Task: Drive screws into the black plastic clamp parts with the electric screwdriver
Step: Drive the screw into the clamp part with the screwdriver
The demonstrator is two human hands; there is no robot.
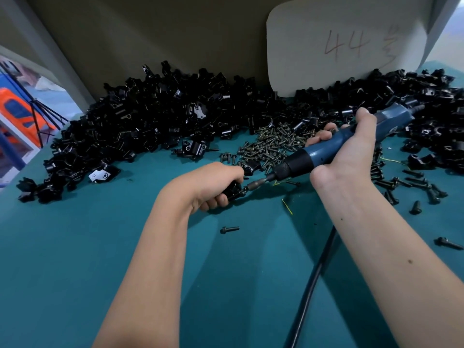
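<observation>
Clamp pile (155, 114), screw heap (271, 144) behind hands

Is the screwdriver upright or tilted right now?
Tilted, nearly flat: the electric screwdriver slants down-left from the right hand, its bit meeting the clamp part.

worktop (75, 247): teal cloth-covered | card (339, 46) marked "44": propped at worktop's back | orange object (17, 109): seen beyond worktop's left edge

Right hand (349, 149) grips screwdriver (334, 144) — bit meets clamp (233, 190).
</observation>
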